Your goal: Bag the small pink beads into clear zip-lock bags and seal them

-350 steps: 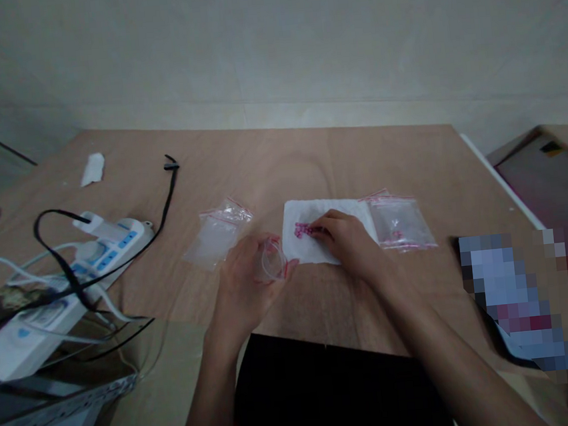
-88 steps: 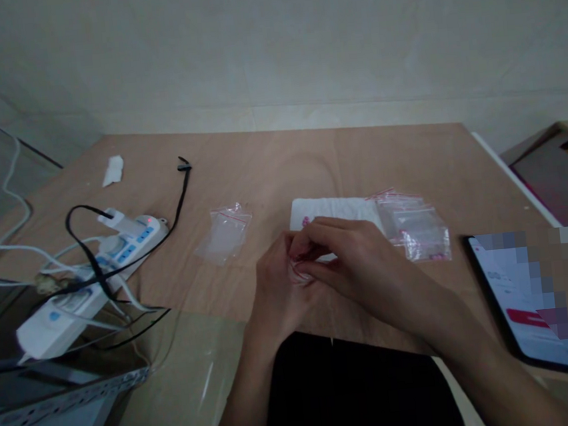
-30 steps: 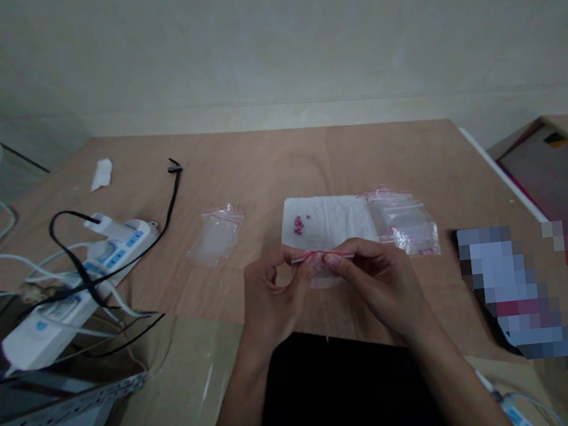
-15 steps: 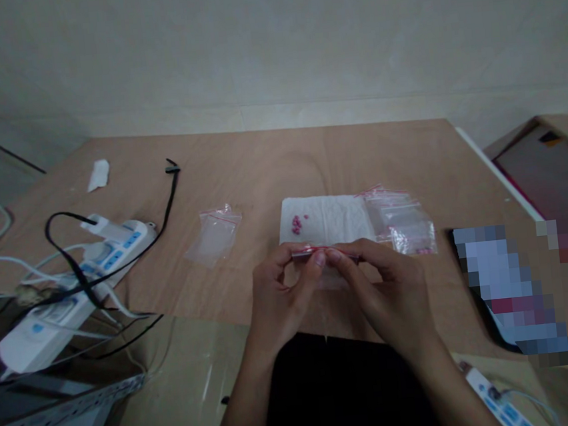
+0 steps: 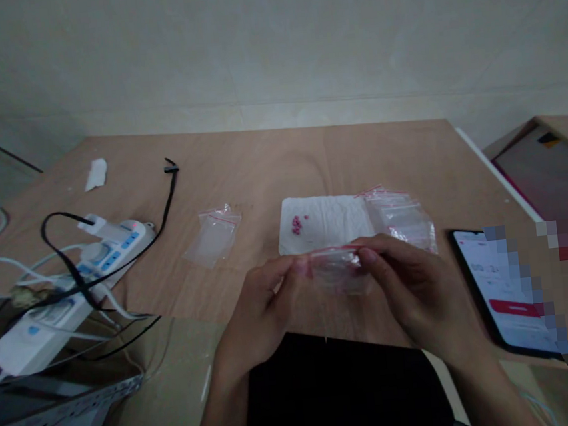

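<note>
Between my hands is a small clear zip bag (image 5: 337, 271) with a red strip along its top. My left hand (image 5: 267, 305) pinches the bag's left top corner, and my right hand (image 5: 404, 288) pinches the right one. Just beyond them lies a white paper tissue (image 5: 335, 221) with several small pink pieces (image 5: 297, 225) on its left part. A pile of clear zip bags (image 5: 398, 214) overlaps the tissue's right edge. Whether the held bag contains anything is too blurred to tell.
More clear zip bags (image 5: 214, 234) lie to the left on the wooden table (image 5: 240, 170). A phone (image 5: 497, 286) rests at the right, its screen partly blurred out. A white power strip (image 5: 117, 256) with tangled cables occupies the left edge. A scrap of white paper (image 5: 96, 173) sits at the back left.
My hands have moved apart from the middle of the bag's top to its two corners. More of the bag now shows between them.
</note>
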A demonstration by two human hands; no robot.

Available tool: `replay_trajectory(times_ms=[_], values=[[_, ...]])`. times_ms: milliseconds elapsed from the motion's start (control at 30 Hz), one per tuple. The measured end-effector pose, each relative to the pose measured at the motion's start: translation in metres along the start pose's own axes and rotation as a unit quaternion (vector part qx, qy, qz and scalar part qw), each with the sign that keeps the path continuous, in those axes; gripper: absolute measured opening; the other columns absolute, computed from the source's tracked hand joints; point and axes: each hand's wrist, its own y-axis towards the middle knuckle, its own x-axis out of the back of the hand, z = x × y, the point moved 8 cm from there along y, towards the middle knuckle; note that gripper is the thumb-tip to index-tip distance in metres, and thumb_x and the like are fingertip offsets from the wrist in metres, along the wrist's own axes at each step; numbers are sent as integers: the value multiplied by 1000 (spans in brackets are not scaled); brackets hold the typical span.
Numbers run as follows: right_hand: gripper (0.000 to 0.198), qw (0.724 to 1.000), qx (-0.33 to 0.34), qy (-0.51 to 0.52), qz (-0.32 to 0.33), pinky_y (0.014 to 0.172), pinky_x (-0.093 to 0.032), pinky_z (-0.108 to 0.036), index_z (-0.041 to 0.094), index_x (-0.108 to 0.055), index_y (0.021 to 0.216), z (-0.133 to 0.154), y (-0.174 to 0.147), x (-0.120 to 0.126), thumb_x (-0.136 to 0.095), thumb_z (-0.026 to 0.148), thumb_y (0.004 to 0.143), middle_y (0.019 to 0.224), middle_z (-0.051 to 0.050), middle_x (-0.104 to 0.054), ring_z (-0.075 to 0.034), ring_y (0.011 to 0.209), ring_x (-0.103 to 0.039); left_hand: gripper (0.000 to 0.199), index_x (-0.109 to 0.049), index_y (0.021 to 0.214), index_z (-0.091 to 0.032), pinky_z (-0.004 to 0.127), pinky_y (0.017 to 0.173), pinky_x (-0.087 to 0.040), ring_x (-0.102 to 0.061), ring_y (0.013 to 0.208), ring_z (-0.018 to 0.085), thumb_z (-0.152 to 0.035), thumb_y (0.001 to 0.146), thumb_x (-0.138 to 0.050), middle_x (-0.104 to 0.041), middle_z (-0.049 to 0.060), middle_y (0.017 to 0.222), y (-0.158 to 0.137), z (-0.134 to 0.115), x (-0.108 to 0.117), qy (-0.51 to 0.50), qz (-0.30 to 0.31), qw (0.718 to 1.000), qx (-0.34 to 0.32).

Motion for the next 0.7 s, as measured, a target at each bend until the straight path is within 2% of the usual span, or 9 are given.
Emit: replay_trajectory(times_ms=[133,200,267,333,433,500,567,667,700], values=[[26,991,-57,44,-110,53,-50,-24,28,-68,111,-18,16,51,-67,28,85,72,1,-70,-12,57,-61,4,-61,81,-22,30,82,-53,-64,101,19,-22,81,-65,-68,4,100,-7,7,61,-17,-255,965,-64],[33,984,-92,43,-148,46,-44,-24,26,-66,112,-42,30,76,-72,28,80,67,1,-68,-11,50,-57,28,-45,62,-20,26,77,-52,-62,96,16,-16,74,-70,-62,1,92,-16,14,84,-26,-363,927,-94],[29,982,-137,-8,-129,45,-41,-27,23,-65,108,-75,46,90,-71,25,79,64,-1,-67,-11,46,-54,47,-27,53,-18,25,76,-50,-60,89,14,-13,72,-70,-55,-1,82,-23,19,95,-24,-420,901,-108],[29,975,-150,-117,-111,52,-43,-32,20,-64,106,-102,59,101,-70,27,79,70,-7,-68,-14,50,-56,54,-21,49,-17,25,75,-49,-57,80,11,-12,74,-69,-53,-1,78,-26,22,97,-21,-438,891,-118],[41,949,-114,-255,-146,77,-47,-45,17,-61,115,-114,65,108,-72,32,78,100,-19,-69,-25,79,-64,55,-22,46,-16,26,75,-48,-57,75,9,-13,77,-67,-59,0,86,-26,24,93,-7,-426,897,-121],[48,927,-66,-315,-192,91,-43,-54,15,-59,121,-99,63,105,-71,32,78,117,-24,-62,-36,101,-62,53,-26,44,-16,28,80,-48,-61,86,13,-14,79,-66,-62,1,93,-25,22,90,14,-410,903,-125],[47,917,-12,-342,-207,96,-41,-59,15,-58,124,-73,58,91,-67,32,82,123,-26,-59,-41,114,-56,40,-43,47,-17,31,86,-48,-62,99,16,-16,81,-63,-65,3,102,-22,20,88,54,-398,908,-122],[37,936,82,-296,-169,94,-47,-57,17,-60,123,-24,47,49,-58,29,88,122,-21,-61,-38,116,-57,8,-69,83,-22,32,83,-48,-60,108,20,-19,81,-62,-64,5,118,-17,20,85,110,-390,910,-84],[33,945,114,-273,-142,95,-48,-55,18,-61,121,-8,42,30,-56,27,90,121,-19,-62,-35,116,-58,18,-69,96,-23,32,81,-48,-60,108,20,-19,80,-63,-64,5,121,-15,22,84,119,-387,912,-67]])
